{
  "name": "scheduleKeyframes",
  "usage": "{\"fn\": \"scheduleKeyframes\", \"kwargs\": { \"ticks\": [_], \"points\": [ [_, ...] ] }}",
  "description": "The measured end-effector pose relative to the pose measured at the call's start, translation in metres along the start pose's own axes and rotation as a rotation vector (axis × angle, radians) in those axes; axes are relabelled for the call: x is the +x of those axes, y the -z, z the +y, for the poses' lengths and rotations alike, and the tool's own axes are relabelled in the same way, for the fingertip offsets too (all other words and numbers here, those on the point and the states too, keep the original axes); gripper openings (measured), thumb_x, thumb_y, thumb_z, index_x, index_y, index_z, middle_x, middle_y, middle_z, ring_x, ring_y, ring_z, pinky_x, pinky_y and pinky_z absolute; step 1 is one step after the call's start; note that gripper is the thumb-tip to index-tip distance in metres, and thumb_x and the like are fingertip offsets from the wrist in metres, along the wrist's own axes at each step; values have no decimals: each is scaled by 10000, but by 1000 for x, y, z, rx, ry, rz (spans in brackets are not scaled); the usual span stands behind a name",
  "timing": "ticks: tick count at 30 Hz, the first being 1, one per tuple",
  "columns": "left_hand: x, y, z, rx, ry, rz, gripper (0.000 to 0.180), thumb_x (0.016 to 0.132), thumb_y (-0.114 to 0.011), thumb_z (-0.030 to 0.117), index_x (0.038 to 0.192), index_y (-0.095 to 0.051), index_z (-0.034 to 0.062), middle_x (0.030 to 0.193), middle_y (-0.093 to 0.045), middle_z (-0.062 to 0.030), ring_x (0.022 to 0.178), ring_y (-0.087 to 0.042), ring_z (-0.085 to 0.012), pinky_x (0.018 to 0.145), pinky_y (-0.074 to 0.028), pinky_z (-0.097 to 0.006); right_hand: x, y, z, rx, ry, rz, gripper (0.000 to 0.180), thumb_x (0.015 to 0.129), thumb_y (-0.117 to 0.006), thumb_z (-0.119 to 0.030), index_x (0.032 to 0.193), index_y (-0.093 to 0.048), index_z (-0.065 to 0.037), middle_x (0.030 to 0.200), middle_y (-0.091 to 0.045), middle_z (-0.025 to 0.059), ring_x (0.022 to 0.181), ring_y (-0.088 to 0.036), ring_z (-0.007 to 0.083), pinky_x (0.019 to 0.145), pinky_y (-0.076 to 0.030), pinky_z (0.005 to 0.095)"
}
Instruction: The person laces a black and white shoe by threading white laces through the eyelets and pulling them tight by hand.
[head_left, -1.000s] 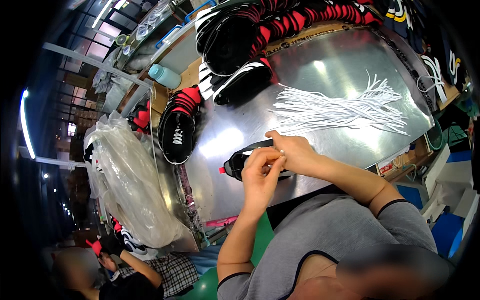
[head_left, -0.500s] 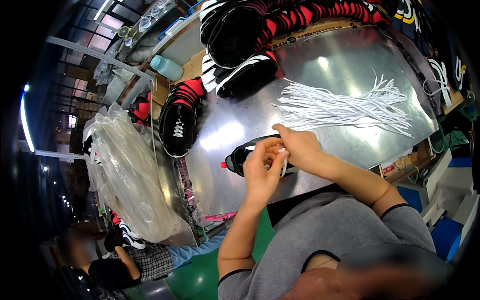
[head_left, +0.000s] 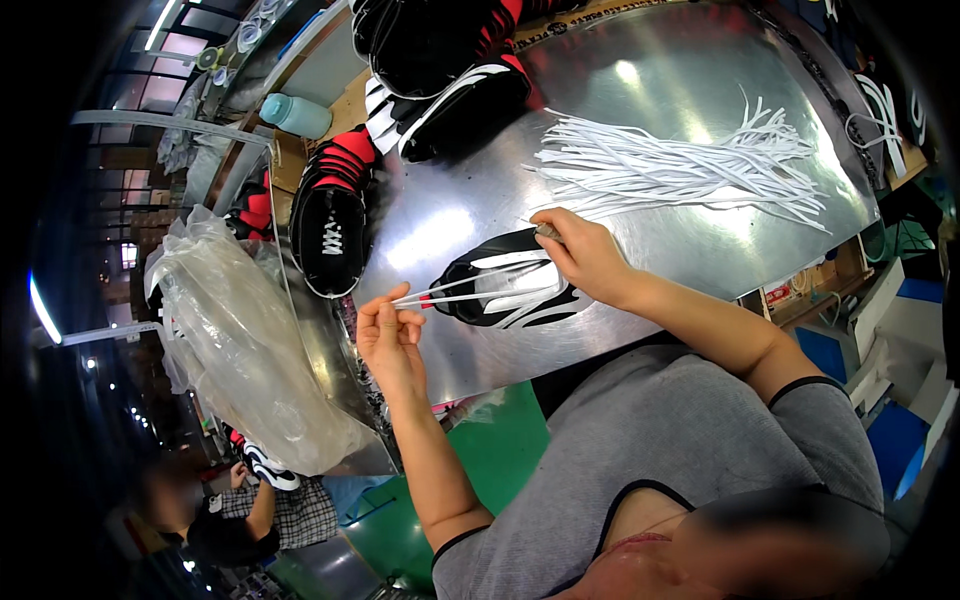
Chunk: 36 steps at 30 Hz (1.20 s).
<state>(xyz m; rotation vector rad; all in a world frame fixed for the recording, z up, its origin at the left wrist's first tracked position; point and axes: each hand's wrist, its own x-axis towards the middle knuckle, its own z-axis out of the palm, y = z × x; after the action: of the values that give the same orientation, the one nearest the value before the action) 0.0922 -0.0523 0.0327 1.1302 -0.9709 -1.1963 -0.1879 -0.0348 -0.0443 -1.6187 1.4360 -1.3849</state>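
Observation:
A black-and-white shoe upper (head_left: 505,247) lies on the metal tabletop in front of me. White shoelace strands (head_left: 462,297) run taut from it toward the left. My left hand (head_left: 391,335), beyond the red tab, pinches their ends between thumb and fingers. My right hand (head_left: 583,257) is closed at the upper's other end, with a small greyish piece showing at its fingertips; its kind is unclear. Beyond the right hand lies a loose bundle of white shoelaces (head_left: 690,165).
Black, white and red shoe uppers (head_left: 465,110) are piled at the far side. Another upper (head_left: 328,235) with white lacing sits at the left edge, near a light-blue bottle (head_left: 297,116). Clear plastic sheeting (head_left: 245,350) covers things at left. A co-worker (head_left: 225,515) handles a shoe at lower left.
My left hand has moved left, away from the right hand, drawing the lace strands out straight. The right hand has shifted slightly up and left. The whole view has tilted a little.

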Motion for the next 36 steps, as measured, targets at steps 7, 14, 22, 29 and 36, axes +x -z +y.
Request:
{"fn": "scheduleKeyframes", "kwargs": {
  "ticks": [7, 14, 22, 29, 36],
  "points": [
    [30, 162, 24, -414, -35, 328, 122, 984, -547, 36, 882, -487, 66, 763, -514, -16, 536, -423, -91, 468, -344, -217, 4, -7, 6, -173, 76, -15, 202, 960, -598, -119, 1142, -552, -47, 1026, -681, 144, 760, -683, 345, 654, -559, 416],
    [15, 99, 63, -28, -226, 490, 63, 975, -576, 51, 914, -594, 49, 728, -542, -9, 528, -429, -67, 448, -340, -217, 3, -13, 16, -199, -11, -71, 220, 967, -595, -160, 1154, -576, -47, 977, -681, 149, 812, -689, 344, 692, -549, 408],
    [-21, -125, 67, 436, -210, -718, 77, 864, -653, -76, 909, -700, -36, 1231, -646, -174, 660, -599, -80, 601, -501, -211, 37, 47, -8, 786, -444, -259, 166, 1015, -561, -192, 1121, -604, -72, 963, -663, 5, 571, -376, 0, 497, -295, 151],
    [-14, -136, 56, 188, -64, -664, 51, 912, -652, -2, 941, -688, -23, 1132, -655, -137, 622, -559, -79, 575, -442, -199, 18, 58, -31, 760, -287, -499, 200, 1028, -557, -234, 1109, -631, -67, 885, -642, -25, 590, -411, 5, 529, -329, 173],
    [-10, -116, 55, 102, -74, -472, 77, 937, -650, 35, 992, -678, -10, 1098, -657, -110, 623, -545, -86, 596, -423, -198, 28, 49, -14, 858, -384, -511, 214, 992, -620, -231, 1115, -640, -57, 812, -626, -29, 556, -401, 3, 475, -276, 164]
  ]
}}
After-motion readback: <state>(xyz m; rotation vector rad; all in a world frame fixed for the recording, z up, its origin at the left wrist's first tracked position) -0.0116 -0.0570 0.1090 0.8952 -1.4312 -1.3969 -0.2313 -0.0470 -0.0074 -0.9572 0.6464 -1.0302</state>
